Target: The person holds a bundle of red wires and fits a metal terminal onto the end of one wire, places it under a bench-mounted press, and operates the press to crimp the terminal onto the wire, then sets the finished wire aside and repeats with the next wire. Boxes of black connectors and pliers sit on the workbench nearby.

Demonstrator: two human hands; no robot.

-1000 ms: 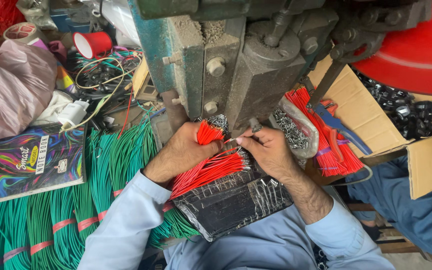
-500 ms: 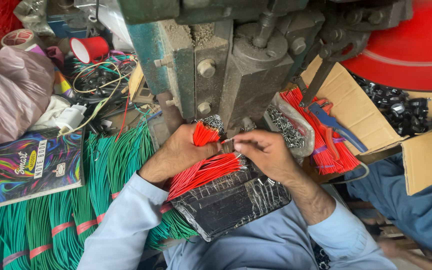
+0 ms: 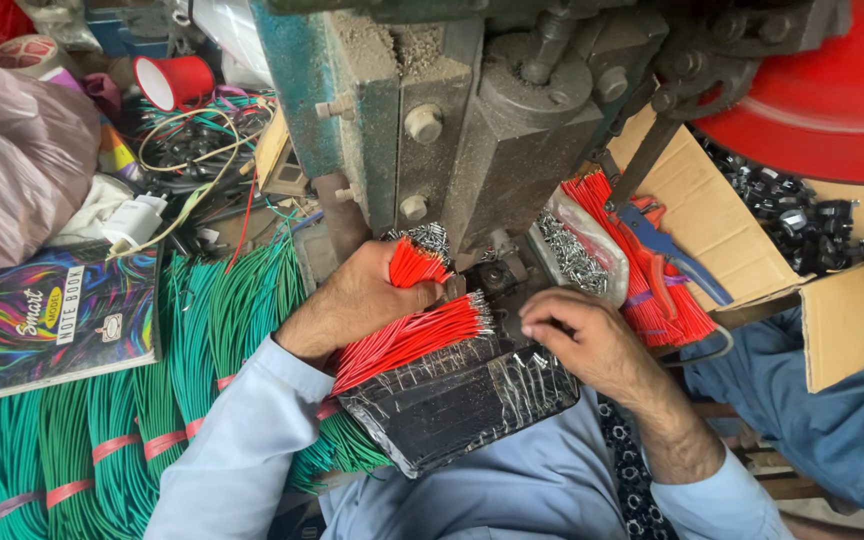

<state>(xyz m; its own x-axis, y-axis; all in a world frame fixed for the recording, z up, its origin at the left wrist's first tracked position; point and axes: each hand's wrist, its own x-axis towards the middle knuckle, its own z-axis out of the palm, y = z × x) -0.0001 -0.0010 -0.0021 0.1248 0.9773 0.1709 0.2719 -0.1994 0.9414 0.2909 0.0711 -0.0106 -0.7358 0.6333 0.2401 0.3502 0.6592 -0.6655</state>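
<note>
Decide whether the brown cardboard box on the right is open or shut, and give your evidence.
Open. The brown cardboard box has its flaps folded outward, and the small black parts inside it are exposed to view.

Red wires (image 3: 407,335) — green wires (image 3: 202,330) — swirly rainbow notebook (image 3: 47,325).

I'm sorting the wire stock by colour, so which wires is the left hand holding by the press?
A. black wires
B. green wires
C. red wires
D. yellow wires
C: the left hand is closed around a bundle of red wires with metal tips, in front of the press; the green wires lie bundled on the bench beside it, not in the hand.
</note>
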